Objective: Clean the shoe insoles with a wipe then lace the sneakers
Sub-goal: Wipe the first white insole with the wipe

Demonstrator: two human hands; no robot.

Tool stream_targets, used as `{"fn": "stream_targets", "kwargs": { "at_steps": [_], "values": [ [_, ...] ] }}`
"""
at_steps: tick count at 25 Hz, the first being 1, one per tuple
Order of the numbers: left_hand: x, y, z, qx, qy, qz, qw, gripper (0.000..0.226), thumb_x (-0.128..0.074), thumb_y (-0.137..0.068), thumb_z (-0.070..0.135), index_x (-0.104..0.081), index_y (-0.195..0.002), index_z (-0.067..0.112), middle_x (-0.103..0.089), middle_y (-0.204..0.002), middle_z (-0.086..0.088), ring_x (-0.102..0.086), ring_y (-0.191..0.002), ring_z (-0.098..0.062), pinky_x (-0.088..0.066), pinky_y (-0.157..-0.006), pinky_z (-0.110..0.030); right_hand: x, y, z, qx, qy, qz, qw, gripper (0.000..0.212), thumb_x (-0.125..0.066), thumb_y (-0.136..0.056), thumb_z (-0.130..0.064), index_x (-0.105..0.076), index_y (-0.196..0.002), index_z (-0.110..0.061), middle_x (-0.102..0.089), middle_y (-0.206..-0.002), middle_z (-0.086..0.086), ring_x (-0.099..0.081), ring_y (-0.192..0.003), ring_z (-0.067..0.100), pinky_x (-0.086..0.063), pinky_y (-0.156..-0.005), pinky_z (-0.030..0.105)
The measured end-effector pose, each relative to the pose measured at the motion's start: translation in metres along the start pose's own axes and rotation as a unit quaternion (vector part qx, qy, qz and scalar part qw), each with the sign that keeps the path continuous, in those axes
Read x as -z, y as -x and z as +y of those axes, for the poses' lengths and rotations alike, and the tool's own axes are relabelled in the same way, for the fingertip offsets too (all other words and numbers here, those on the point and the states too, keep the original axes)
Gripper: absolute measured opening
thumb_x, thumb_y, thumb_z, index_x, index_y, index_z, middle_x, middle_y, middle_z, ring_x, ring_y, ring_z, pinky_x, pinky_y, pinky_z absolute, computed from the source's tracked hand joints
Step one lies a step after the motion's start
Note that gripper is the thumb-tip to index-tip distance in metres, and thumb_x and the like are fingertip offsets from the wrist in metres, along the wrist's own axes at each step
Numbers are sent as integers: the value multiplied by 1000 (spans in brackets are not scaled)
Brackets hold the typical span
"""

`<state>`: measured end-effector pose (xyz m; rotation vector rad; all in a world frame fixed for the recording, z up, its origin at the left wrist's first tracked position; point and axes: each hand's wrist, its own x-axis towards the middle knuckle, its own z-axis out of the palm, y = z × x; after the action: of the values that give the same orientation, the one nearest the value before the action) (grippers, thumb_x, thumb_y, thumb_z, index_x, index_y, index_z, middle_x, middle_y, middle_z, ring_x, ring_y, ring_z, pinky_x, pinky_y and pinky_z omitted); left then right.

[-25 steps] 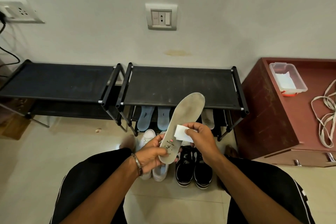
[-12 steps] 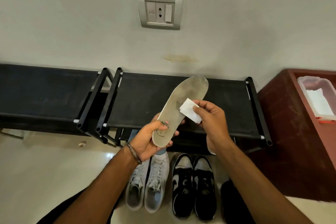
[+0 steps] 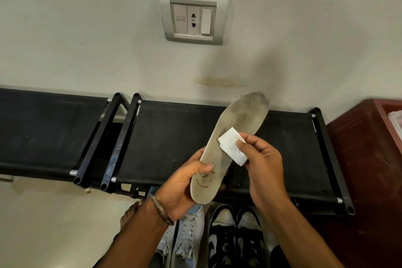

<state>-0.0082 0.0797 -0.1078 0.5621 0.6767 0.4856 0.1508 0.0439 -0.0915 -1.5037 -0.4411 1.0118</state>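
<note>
A worn grey insole (image 3: 237,128) stands tilted in the air, toe end up and to the right, with dirt marks on its face. My left hand (image 3: 180,187) grips its heel end, thumb across the front. My right hand (image 3: 263,165) pinches a small folded white wipe (image 3: 231,144) and holds it against the middle of the insole. On the floor below stand a pair of white sneakers (image 3: 187,237) with laces and a pair of black-and-white sneakers (image 3: 237,239).
Two black shoe racks (image 3: 169,137) stand side by side against the wall, behind the insole. A dark red cabinet (image 3: 367,159) is at the right, with a plastic box (image 3: 397,122) at the frame edge. A wall socket (image 3: 193,19) is above.
The view has tilted up and moved closer to the wall. Both hands have risen with the insole, and the wipe has moved up along its middle.
</note>
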Motion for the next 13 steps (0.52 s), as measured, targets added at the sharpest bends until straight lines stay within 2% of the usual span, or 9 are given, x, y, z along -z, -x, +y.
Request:
{"fn": "stream_targets", "kwargs": {
  "at_steps": [2,4,6,8,9,11,13],
  "values": [
    [-4,-1,5,-7,14,-1,1000,51,-54,-87,31,-56,-135,13,-58,-129,-21,-60,-107,-28,-51,-92,-43,2,0,-2,-5,35,-44,998,18,-66,-90,-6,-76,-92,-21,-76,-91,-5,-70,-90,14,-60,-75,29],
    [-6,-3,10,-2,68,5,998,55,-45,-96,45,-55,-135,8,-58,-132,-20,-60,-113,-30,-48,-98,-43,0,4,-2,-26,69,-131,989,18,-65,-90,-4,-77,-90,-17,-76,-91,0,-70,-90,17,-58,-75,31],
    [-3,-5,11,44,134,12,990,70,-37,-96,58,-54,-136,4,-50,-142,-22,-48,-132,-34,-35,-113,-46,-1,12,-2,-42,137,-235,961,18,-65,-90,-3,-78,-90,-16,-76,-92,0,-68,-93,12,-54,-74,27],
    [-2,-7,14,83,175,7,981,78,-38,-92,64,-53,-137,2,-44,-146,-23,-38,-139,-36,-24,-119,-47,2,17,-6,-39,218,-295,930,19,-65,-91,-5,-78,-92,-18,-75,-91,-2,-70,-86,12,-55,-69,25],
    [-3,-8,14,80,180,15,980,77,-41,-91,62,-52,-138,2,-47,-144,-22,-41,-135,-35,-26,-117,-47,5,17,-10,-36,222,-284,932,19,-65,-92,-6,-78,-93,-19,-75,-91,-2,-71,-83,15,-56,-65,26],
    [-3,-11,11,50,179,36,982,75,-44,-91,59,-50,-139,3,-51,-139,-19,-49,-124,-31,-37,-108,-43,10,15,-15,-43,156,-203,966,18,-63,-93,-4,-76,-95,-16,-76,-89,2,-73,-76,23,-59,-60,33],
    [-5,-15,7,48,179,43,982,81,-43,-90,66,-49,-140,2,-58,-131,-20,-57,-114,-31,-47,-98,-42,5,17,-13,-48,135,-152,978,17,-63,-93,-3,-74,-96,-15,-76,-90,3,-74,-71,25,-60,-59,33]
  ]
}}
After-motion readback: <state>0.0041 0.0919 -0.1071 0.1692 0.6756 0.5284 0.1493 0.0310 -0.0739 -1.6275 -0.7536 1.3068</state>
